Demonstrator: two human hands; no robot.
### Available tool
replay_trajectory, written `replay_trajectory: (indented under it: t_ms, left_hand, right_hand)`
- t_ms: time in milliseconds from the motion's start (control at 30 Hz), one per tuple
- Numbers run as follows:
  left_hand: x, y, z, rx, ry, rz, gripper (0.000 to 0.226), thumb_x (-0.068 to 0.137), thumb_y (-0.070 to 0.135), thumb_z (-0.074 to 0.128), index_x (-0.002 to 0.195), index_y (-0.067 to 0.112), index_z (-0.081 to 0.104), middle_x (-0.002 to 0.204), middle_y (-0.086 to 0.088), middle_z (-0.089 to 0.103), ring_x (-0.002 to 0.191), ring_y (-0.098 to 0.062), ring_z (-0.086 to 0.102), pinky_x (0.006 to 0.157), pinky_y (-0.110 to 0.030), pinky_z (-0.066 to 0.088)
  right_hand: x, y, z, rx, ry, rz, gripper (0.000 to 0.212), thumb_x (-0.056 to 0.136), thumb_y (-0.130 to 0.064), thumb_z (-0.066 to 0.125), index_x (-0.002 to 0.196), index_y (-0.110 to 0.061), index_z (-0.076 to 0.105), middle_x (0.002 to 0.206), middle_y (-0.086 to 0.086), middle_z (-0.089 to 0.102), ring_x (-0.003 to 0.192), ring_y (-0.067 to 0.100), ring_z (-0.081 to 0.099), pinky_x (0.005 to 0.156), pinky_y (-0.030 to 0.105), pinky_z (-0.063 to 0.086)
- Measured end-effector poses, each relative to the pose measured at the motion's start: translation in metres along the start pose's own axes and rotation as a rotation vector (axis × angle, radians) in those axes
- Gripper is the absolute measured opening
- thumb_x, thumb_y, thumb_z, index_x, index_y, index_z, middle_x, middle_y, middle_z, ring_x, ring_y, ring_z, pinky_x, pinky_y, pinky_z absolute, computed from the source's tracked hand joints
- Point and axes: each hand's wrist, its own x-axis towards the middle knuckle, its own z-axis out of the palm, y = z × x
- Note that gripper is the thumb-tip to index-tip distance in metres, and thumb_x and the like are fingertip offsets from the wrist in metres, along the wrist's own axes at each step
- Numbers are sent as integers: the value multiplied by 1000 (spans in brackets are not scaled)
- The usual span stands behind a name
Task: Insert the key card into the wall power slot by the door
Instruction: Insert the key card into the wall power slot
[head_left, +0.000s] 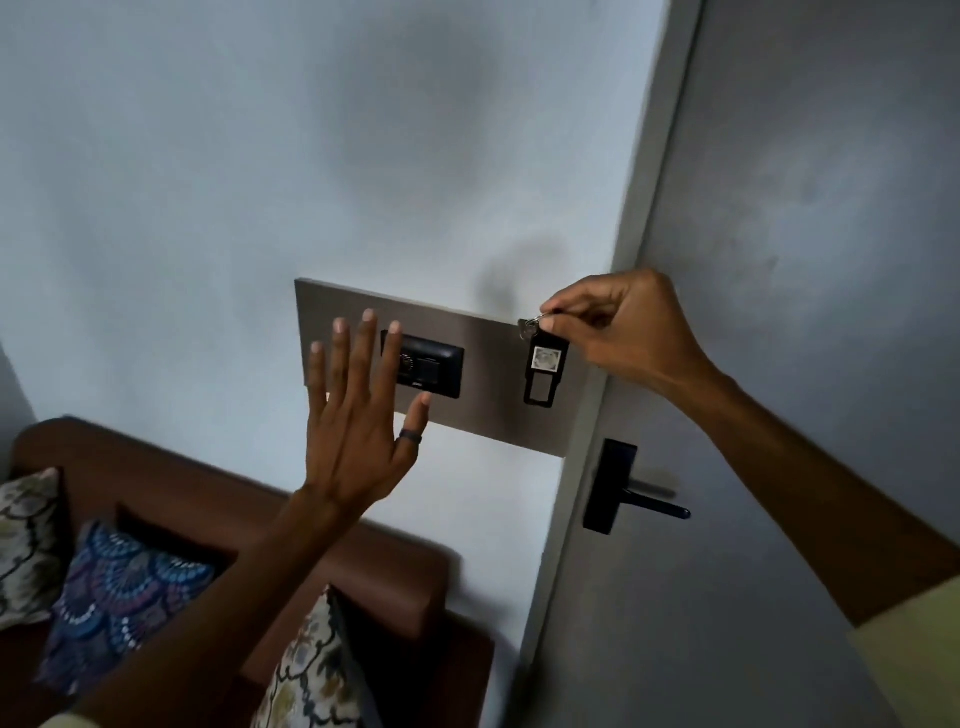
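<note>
Fingers (558, 312) of our right hand (623, 332) are pinched shut on a small metal ring (535, 319) at the top of the key card (545, 371). The card is black with a pale square patch on it, and it hangs straight down from the ring. It hangs in front of the right end of a grey panel (493, 374) on the wall, close to the door frame (602, 415). We cannot tell if the card is touching the panel.

Our left hand (358, 441) is open and flat, fingers spread wide and pointing up, holding nothing. It has a dark ring on the thumb. It is in front of a black switch box (434, 369) on the left part of the panel.

Lower down on the grey door (779, 260) sits a dark door handle (623, 491). Below us is a brown sofa (208, 493) with patterned pillows (114, 592).
</note>
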Motion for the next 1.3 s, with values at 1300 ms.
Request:
replay_trajectory:
  t_ms: [1300]
  left_hand:
    - [35, -189, 279, -81, -59, 56, 68, 110, 34, 38, 164, -6, 27, 169, -39, 23, 159, -53, 18, 132, -64, 15]
  right_hand:
    - [122, 146, 225, 0, -18, 39, 17, 86, -20, 79, 102, -13, 78, 90, 2, 80, 73, 12, 78, 71, 40, 67]
